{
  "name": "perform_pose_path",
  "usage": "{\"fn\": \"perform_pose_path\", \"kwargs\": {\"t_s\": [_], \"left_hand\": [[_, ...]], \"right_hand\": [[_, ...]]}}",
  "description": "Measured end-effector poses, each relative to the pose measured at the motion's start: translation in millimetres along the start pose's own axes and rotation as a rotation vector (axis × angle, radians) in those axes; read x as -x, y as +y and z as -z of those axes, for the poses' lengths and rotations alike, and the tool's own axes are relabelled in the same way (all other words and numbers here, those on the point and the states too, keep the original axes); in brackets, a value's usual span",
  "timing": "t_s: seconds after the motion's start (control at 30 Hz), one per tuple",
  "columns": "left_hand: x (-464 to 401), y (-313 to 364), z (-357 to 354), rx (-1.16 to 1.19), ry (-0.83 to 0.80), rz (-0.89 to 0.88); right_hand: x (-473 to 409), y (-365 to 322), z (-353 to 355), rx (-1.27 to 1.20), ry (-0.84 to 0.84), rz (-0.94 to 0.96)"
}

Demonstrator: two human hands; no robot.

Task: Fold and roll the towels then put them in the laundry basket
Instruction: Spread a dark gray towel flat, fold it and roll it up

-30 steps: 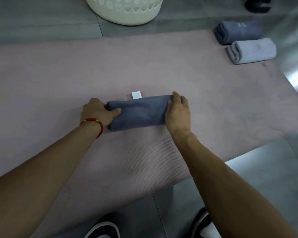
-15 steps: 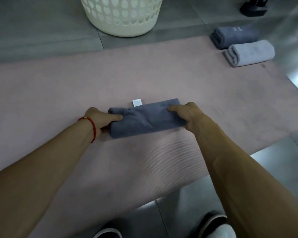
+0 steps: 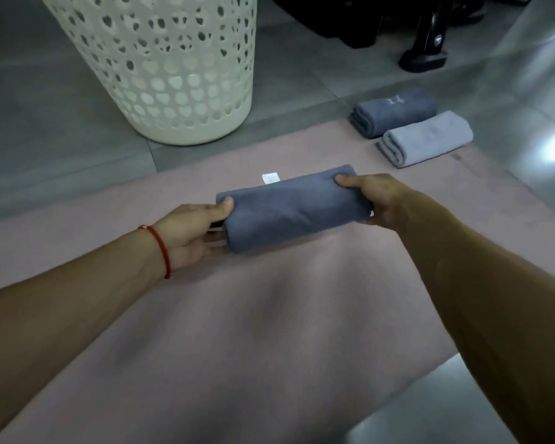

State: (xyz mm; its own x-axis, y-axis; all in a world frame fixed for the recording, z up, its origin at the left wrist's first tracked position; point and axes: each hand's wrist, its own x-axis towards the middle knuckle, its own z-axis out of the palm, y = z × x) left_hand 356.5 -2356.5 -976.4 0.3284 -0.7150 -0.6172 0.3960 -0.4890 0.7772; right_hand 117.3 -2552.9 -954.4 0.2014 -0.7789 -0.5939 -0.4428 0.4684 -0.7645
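On a pink mat (image 3: 269,315), left hand (image 3: 189,232) and right hand (image 3: 378,200) grip opposite ends of a rolled blue towel (image 3: 292,209) between their thumbs and fingers, the white laundry basket (image 3: 173,75) standing beyond the fingertips

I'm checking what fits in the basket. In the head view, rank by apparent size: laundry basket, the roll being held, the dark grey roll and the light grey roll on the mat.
1. Laundry basket, largest by far.
2. Held roll, though it is nearest the camera.
3. Dark grey roll and light grey roll look alike; no ranking.
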Motion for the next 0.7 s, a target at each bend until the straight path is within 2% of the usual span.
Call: {"fn": "perform_pose_path", "kwargs": {"t_s": [0.17, 0.33, 0.43, 0.57, 0.6, 0.63, 0.7], "left_hand": [[-70, 12, -60, 0.025, 0.123, -0.034], [-133, 25, -92, 0.105, 0.216, -0.093], [-165, 43, -96, 0.145, 0.202, -0.136], [-213, 71, -108, 0.198, 0.152, -0.151], [-223, 74, -109, 0.192, 0.151, -0.147], [-234, 77, -110, 0.175, 0.151, -0.143], [-254, 77, -111, 0.096, 0.19, -0.119]], "right_hand": [[-61, -10, 16, -0.143, 0.12, 0.04], [-120, -21, 23, -0.225, 0.204, 0.208], [-150, -41, 27, -0.314, 0.183, 0.259], [-186, -64, 37, -0.665, 0.027, 0.323], [-194, -56, 34, -0.651, 0.02, 0.331], [-203, -41, 30, -0.508, 0.077, 0.361], [-215, 9, 16, 0.021, 0.255, 0.519]]}}
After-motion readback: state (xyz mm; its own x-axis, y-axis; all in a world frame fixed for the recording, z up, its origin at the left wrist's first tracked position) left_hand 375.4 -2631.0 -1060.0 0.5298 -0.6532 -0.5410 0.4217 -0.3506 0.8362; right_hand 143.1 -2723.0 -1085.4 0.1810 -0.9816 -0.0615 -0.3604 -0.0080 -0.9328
